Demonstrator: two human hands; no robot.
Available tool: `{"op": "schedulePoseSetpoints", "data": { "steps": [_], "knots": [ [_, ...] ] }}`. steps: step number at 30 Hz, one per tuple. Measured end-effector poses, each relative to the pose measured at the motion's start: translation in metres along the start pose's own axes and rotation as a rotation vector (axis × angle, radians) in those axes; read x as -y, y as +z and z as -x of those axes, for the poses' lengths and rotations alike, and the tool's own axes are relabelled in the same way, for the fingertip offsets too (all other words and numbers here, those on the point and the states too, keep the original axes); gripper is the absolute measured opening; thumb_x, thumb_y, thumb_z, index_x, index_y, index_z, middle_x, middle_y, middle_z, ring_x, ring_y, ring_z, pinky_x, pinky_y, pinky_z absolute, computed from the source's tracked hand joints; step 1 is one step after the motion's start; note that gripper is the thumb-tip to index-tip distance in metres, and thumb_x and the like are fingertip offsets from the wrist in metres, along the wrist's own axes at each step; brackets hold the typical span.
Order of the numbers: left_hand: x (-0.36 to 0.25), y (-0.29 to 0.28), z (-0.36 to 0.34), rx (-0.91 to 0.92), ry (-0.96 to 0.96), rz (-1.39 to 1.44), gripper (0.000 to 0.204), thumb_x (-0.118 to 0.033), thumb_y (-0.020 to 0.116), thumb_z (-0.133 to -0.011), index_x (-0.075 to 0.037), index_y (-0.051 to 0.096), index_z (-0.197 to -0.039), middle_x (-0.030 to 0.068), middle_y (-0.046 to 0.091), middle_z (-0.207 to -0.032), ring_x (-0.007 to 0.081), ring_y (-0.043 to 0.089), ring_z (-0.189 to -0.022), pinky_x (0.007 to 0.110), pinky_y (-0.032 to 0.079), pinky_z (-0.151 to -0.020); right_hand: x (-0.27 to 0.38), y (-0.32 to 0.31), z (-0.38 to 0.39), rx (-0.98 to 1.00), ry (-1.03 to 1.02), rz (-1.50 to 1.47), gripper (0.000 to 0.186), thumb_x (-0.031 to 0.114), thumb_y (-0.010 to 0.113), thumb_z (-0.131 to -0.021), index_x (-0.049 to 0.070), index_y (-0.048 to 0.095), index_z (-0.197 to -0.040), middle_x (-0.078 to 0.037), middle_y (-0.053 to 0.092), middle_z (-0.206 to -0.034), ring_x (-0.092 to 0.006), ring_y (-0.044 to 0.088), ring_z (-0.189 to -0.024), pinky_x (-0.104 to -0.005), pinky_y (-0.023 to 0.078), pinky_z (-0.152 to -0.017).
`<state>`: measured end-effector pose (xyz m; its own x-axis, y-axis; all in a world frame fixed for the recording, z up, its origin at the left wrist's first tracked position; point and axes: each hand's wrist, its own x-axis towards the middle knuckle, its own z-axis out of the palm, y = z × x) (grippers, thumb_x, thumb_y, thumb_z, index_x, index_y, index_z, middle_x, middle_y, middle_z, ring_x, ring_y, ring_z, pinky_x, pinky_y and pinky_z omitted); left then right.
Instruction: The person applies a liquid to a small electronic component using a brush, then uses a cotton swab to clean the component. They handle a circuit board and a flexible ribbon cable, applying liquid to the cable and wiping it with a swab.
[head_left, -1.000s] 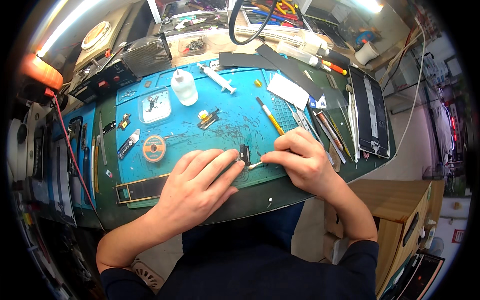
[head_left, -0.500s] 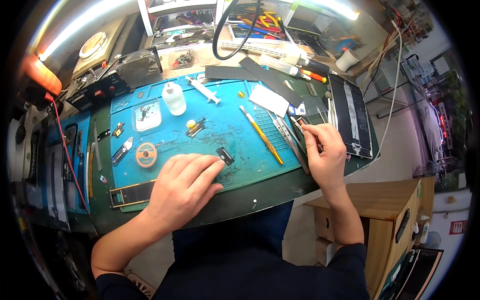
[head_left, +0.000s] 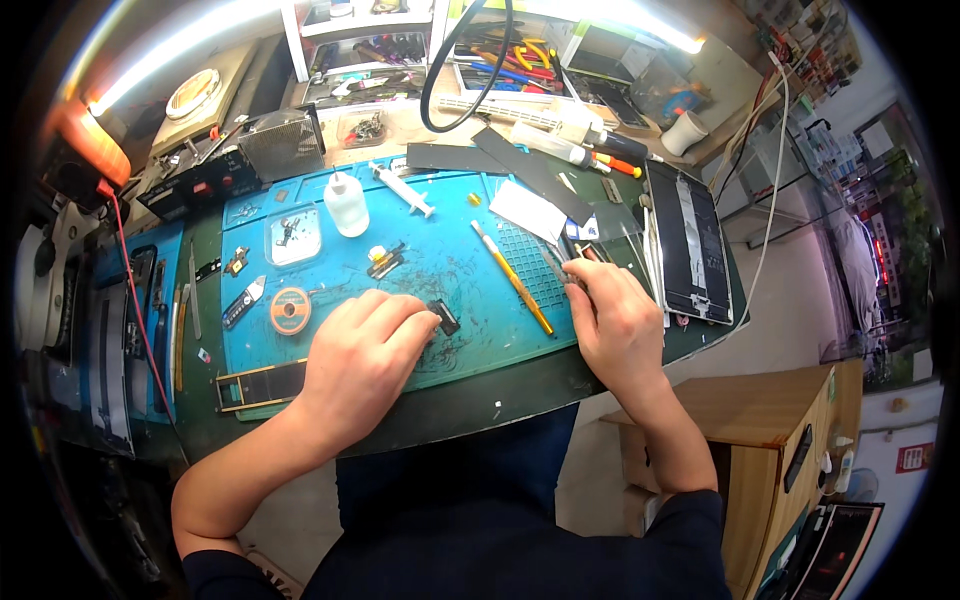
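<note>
My left hand (head_left: 362,355) is closed, its fingertips pinching the near-left end of a small black electronic part (head_left: 443,317) on the blue work mat (head_left: 480,345). To the right, my right hand (head_left: 618,318) is closed round a pair of metal tweezers (head_left: 553,263), which point up and left; the rest is hidden under the fingers. A gold-coloured pen-shaped tool (head_left: 513,280) lies between the two hands. Left of my left hand are a round reel of solder wick (head_left: 290,311) and a dark strip-shaped frame (head_left: 262,386).
A clear bottle (head_left: 346,205), a syringe (head_left: 403,190) and a tray of small parts (head_left: 294,234) stand farther back. White paper (head_left: 528,211) and black strips lie at the back right. A black panel (head_left: 688,240) borders the right side; a black cable loop (head_left: 431,95) hangs above.
My right hand has moved left from the tools at the right and now grips the tweezers that lay on the mat. My left hand stays at the black part, its fingers more curled.
</note>
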<state>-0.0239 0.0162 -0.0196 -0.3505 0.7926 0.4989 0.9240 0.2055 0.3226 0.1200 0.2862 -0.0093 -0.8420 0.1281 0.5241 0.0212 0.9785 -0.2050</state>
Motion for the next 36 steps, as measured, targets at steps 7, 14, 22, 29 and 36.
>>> {"op": "schedulePoseSetpoints", "data": {
  "steps": [7, 14, 22, 29, 36],
  "knots": [
    [-0.009, -0.006, -0.01, -0.07, 0.008, 0.068, 0.028, -0.006, 0.082, -0.09, -0.003, 0.075, -0.117, 0.0084, 0.075, -0.114, 0.0285, 0.072, -0.099, 0.043, 0.059, -0.086, 0.005, -0.029, 0.022, 0.082, 0.018, -0.218, 0.044, -0.001, 0.079, -0.095, 0.007, 0.075, -0.138, -0.01, 0.078, -0.102, -0.0273, 0.075, -0.081, -0.0382, 0.061, -0.072],
    [-0.042, -0.014, -0.013, 0.197, 0.29, 0.136, 0.019, -0.019, 0.088, -0.09, -0.01, 0.077, -0.102, 0.002, 0.075, -0.099, 0.0201, 0.071, -0.087, 0.035, 0.053, -0.074, 0.043, -0.066, 0.062, 0.215, -0.17, -0.267, 0.046, -0.003, 0.083, -0.086, 0.008, 0.083, -0.131, -0.003, 0.075, -0.101, -0.0198, 0.073, -0.077, -0.0344, 0.06, -0.065],
    [-0.044, -0.018, 0.01, 0.31, 0.138, 0.352, 0.02, -0.022, 0.088, -0.096, -0.007, 0.075, -0.097, 0.004, 0.072, -0.091, 0.0231, 0.068, -0.074, 0.039, 0.053, -0.061, 0.027, -0.083, 0.084, 0.23, -0.074, -0.315, 0.047, -0.003, 0.079, -0.091, 0.005, 0.078, -0.137, -0.008, 0.077, -0.109, -0.0261, 0.078, -0.086, -0.0361, 0.062, -0.07],
    [-0.07, -0.004, 0.006, 0.158, -0.101, 0.61, 0.022, -0.016, 0.091, -0.094, -0.005, 0.079, -0.109, 0.0066, 0.075, -0.09, 0.0265, 0.076, -0.08, 0.035, 0.062, -0.068, 0.043, -0.077, 0.085, 0.253, -0.02, -0.482, 0.054, -0.01, 0.076, -0.091, 0.005, 0.074, -0.143, -0.012, 0.08, -0.112, -0.0289, 0.079, -0.092, -0.0386, 0.064, -0.075],
    [-0.055, -0.003, 0.022, 0.076, 0.007, 0.345, 0.02, -0.018, 0.089, -0.096, -0.007, 0.072, -0.097, 0.0069, 0.07, -0.084, 0.026, 0.073, -0.076, 0.04, 0.059, -0.064, 0.039, -0.069, 0.088, 0.332, 0.07, -0.631, 0.053, -0.004, 0.08, -0.094, 0.006, 0.073, -0.145, -0.011, 0.078, -0.107, -0.0288, 0.079, -0.09, -0.0379, 0.063, -0.074]
  ]
}}
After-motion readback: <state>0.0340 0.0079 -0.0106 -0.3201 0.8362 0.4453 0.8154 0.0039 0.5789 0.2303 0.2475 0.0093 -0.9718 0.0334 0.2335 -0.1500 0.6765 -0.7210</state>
